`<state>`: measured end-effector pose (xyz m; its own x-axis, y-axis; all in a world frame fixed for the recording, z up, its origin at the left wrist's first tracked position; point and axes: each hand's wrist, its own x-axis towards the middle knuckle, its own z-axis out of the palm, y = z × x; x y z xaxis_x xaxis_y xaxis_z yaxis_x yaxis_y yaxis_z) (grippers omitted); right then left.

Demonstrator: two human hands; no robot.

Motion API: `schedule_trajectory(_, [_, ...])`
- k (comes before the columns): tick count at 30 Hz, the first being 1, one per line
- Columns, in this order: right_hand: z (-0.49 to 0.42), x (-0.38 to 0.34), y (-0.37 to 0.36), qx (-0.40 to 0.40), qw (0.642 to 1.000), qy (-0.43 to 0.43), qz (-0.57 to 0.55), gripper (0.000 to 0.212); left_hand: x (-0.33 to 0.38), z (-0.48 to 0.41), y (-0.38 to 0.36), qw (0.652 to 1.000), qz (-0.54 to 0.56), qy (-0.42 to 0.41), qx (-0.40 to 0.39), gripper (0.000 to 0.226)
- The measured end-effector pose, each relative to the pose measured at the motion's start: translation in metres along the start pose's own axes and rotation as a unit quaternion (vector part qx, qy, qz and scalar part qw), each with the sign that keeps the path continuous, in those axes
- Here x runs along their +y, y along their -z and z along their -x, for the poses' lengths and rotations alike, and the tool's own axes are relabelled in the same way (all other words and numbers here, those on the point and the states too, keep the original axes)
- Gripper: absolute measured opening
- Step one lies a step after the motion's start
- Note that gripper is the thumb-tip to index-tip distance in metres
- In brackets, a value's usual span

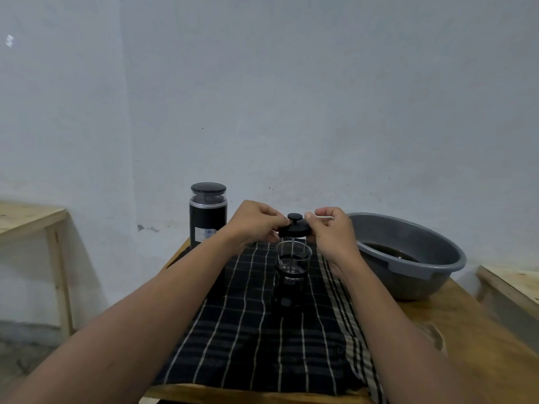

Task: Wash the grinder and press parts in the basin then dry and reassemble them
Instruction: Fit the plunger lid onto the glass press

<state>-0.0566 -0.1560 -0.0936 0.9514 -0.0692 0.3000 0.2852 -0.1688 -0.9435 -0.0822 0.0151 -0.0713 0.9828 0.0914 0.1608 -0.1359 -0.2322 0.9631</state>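
— How is it held?
— Left hand [256,221] and right hand [332,228] each pinch the lid [294,228] by its rim, above the beaker [293,266] on the cloth [248,330], between grinder [208,217] and basin [408,228].
— Advice?
— Hands level, rod [292,252] plumb, so nothing scrapes the glass.

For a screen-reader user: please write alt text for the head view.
The left hand and right hand pinch a black press lid above its glass jar on a dark checked cloth. A grinder stands behind; a grey basin sits right.

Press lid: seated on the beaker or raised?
Raised. Left hand and right hand hold the lid clear of the beaker rim; the rod shows between.
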Motion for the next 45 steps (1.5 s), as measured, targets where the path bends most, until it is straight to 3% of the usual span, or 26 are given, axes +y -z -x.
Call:
schedule_trajectory(5, [0.001,0.001,-0.011,0.003,0.999,0.019,0.044,0.005,-0.007,0.001,-0.005,0.999,-0.039,0.024,-0.006,0.027])
schedule_trajectory(9, [0.000,0.008,-0.012,0.001,0.996,0.002,0.085,0.013,-0.008,0.002,-0.006,0.992,-0.122,0.025,0.027,0.039])
schedule_trajectory(15, [0.001,0.015,-0.008,-0.045,0.984,-0.011,0.174,0.034,-0.011,0.008,-0.003,0.977,-0.201,0.062,-0.024,0.043])
schedule_trajectory(21, [0.008,0.022,0.017,-0.061,0.990,-0.056,0.114,0.037,-0.022,0.010,0.010,0.984,-0.149,0.089,-0.046,0.046])
schedule_trajectory(25, [0.026,0.033,0.034,-0.139,0.979,-0.111,0.096,0.034,-0.037,0.025,0.003,0.977,-0.113,0.132,-0.122,0.042])
schedule_trajectory(28, [0.032,0.040,0.037,-0.181,0.975,-0.087,0.091,0.022,-0.044,0.026,-0.005,0.982,-0.057,0.132,-0.123,0.033])
schedule_trajectory(31, [0.030,0.039,0.039,-0.197,0.977,-0.040,0.077,0.036,-0.046,0.023,-0.009,0.984,-0.045,0.127,-0.113,0.032])
schedule_trajectory(38, [0.025,0.046,0.034,-0.180,0.979,-0.003,0.093,0.024,-0.050,0.020,-0.004,0.983,-0.045,0.136,-0.112,0.037])
schedule_trajectory(45, [0.021,0.053,0.028,-0.113,0.993,-0.013,-0.020,0.033,-0.041,0.018,-0.015,0.990,0.009,0.117,-0.073,0.027])
